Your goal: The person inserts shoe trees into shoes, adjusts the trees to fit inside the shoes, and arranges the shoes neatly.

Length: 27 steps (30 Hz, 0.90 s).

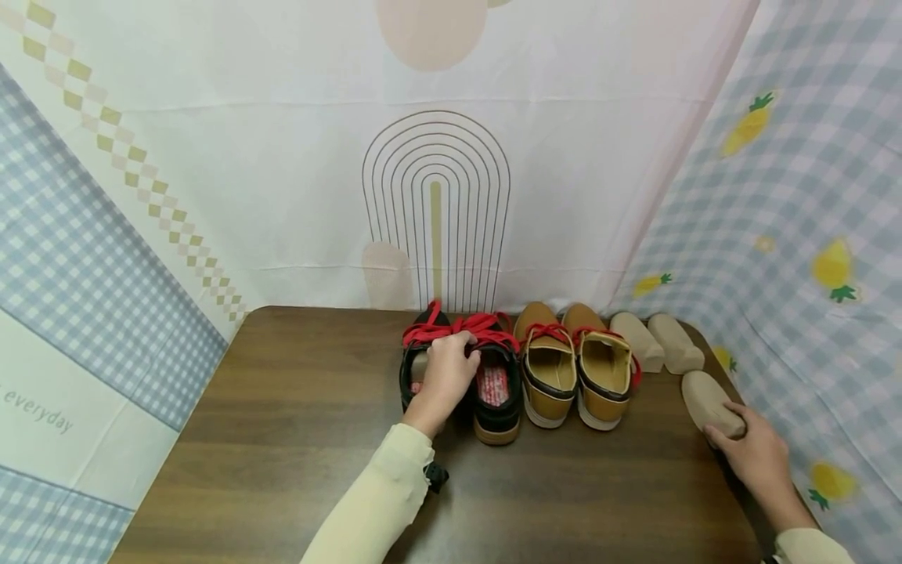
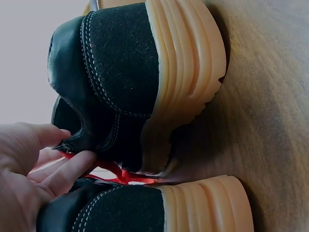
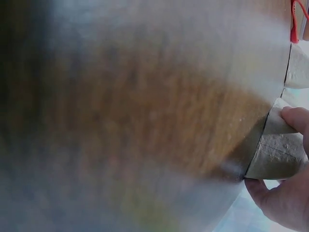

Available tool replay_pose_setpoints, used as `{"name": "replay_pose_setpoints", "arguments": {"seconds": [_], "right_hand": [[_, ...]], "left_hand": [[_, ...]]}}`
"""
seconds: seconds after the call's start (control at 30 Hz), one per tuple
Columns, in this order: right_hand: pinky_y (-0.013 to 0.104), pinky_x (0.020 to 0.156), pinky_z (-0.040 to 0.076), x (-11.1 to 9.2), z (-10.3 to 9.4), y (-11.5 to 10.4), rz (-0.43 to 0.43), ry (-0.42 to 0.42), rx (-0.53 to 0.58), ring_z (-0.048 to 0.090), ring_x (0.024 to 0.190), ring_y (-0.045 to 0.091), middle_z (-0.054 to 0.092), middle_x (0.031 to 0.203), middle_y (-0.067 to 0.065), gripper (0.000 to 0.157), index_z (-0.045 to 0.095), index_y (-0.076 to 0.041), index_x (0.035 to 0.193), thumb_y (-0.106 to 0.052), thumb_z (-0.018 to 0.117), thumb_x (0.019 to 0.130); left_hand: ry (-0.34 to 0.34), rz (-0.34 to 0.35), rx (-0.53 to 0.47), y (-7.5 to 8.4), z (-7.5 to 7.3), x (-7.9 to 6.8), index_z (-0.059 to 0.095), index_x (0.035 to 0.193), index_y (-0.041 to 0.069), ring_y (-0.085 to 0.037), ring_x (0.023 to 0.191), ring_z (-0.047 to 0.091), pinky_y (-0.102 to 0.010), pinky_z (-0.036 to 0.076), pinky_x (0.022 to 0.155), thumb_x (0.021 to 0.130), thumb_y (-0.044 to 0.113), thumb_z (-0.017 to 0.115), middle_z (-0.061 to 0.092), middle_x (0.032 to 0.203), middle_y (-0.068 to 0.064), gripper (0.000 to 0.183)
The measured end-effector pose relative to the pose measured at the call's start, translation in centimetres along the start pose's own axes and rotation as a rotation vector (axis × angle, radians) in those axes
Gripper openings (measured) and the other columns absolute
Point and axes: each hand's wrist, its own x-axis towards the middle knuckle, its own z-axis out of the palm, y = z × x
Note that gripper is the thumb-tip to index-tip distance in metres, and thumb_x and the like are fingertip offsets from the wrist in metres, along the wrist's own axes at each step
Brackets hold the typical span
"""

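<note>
A pair of black shoes (image 1: 496, 415) with red laces (image 1: 486, 325) and tan soles stands at the table's back edge. My left hand (image 1: 445, 376) pinches the collar of the right black shoe (image 2: 128, 63), thumb at the opening and fingers outside, by the red lace. The left black shoe has something beige inside, partly hidden by this hand; a red-and-white insole shows in the right one. At the table's right edge my right hand (image 1: 757, 450) grips the heel end of a beige molded shoe insert (image 1: 705, 395), also seen as a shoe insert (image 3: 277, 154) in the right wrist view.
Beside the black pair stand two tan shoes (image 1: 550, 399) with red laces. Two more beige shoe inserts (image 1: 672, 345) lie at the back right corner. Patterned cloths (image 1: 296, 172) hang behind and along both sides of the wooden table (image 1: 296, 439).
</note>
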Motion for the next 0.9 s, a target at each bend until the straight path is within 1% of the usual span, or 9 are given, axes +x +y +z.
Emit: {"name": "replay_pose_setpoints", "arguments": {"seconds": [0.2,0.37,0.53,0.6,0.7,0.73,0.8,0.9], "right_hand": [[0.070,0.093,0.036,-0.2,0.1,0.0,0.003,0.034,-0.003,0.050,0.114,0.062,0.047,0.138,0.045,0.063,0.049,0.008,0.142,-0.031,0.072,0.097],[0.069,0.092,0.037,-0.6,0.0,0.2,0.017,0.032,-0.004,0.050,0.114,0.062,0.046,0.138,0.045,0.063,0.050,0.006,0.143,-0.032,0.071,0.098],[0.065,0.082,0.042,-0.9,-0.4,0.2,0.010,0.027,0.002,0.055,0.105,0.058,0.049,0.136,0.045,0.066,0.050,0.005,0.144,-0.036,0.071,0.097],[0.061,0.077,0.044,-1.0,-0.6,0.1,0.002,0.035,0.002,0.059,0.096,0.054,0.054,0.130,0.043,0.066,0.051,0.005,0.143,-0.037,0.072,0.097],[0.053,0.069,0.044,-0.9,-0.8,-0.1,-0.009,0.043,0.003,0.063,0.079,0.041,0.065,0.111,0.035,0.065,0.052,0.005,0.142,-0.037,0.072,0.097],[0.050,0.067,0.044,-0.9,-0.8,-0.1,-0.010,0.044,0.002,0.063,0.076,0.037,0.067,0.106,0.033,0.065,0.053,0.005,0.142,-0.037,0.072,0.097],[0.045,0.064,0.043,-0.8,-0.9,-0.3,-0.011,0.044,0.003,0.061,0.071,0.030,0.067,0.101,0.030,0.065,0.054,0.005,0.142,-0.038,0.073,0.096],[0.042,0.062,0.042,-0.7,-1.2,-0.6,-0.018,0.041,0.004,0.061,0.074,0.032,0.064,0.114,0.035,0.066,0.054,0.005,0.142,-0.039,0.073,0.096]], "left_hand": [[0.045,-0.001,-0.047,-0.3,0.2,-0.1,0.079,0.104,0.011,-0.026,0.096,0.075,-0.045,0.060,0.083,0.092,0.010,0.077,0.079,0.104,-0.009,0.013],[0.047,0.001,-0.054,-0.4,0.3,0.0,0.078,0.103,0.011,-0.025,0.098,0.073,-0.043,0.060,0.082,0.092,0.011,0.078,0.077,0.104,-0.009,0.011],[0.055,0.000,-0.049,-0.4,0.3,-0.1,0.078,0.103,0.011,-0.027,0.099,0.072,-0.044,0.059,0.084,0.091,0.011,0.078,0.076,0.104,-0.009,0.011],[0.064,0.005,-0.043,-0.3,0.2,-0.1,0.078,0.102,0.010,-0.028,0.100,0.071,-0.045,0.059,0.085,0.091,0.012,0.078,0.075,0.104,-0.009,0.011],[0.077,0.018,-0.035,-0.3,0.1,-0.2,0.078,0.101,0.009,-0.030,0.099,0.070,-0.047,0.058,0.086,0.091,0.012,0.079,0.072,0.103,-0.010,0.011],[0.079,0.022,-0.031,-0.2,0.1,-0.1,0.078,0.100,0.009,-0.029,0.098,0.069,-0.047,0.057,0.086,0.091,0.012,0.079,0.072,0.102,-0.009,0.010],[0.078,0.026,-0.024,-0.2,0.1,-0.1,0.078,0.100,0.010,-0.028,0.096,0.069,-0.047,0.057,0.086,0.091,0.012,0.079,0.072,0.100,-0.009,0.009],[0.078,0.031,-0.018,-0.3,0.1,0.0,0.079,0.098,0.010,-0.027,0.095,0.069,-0.047,0.056,0.085,0.090,0.011,0.079,0.072,0.097,-0.008,0.008]]}}
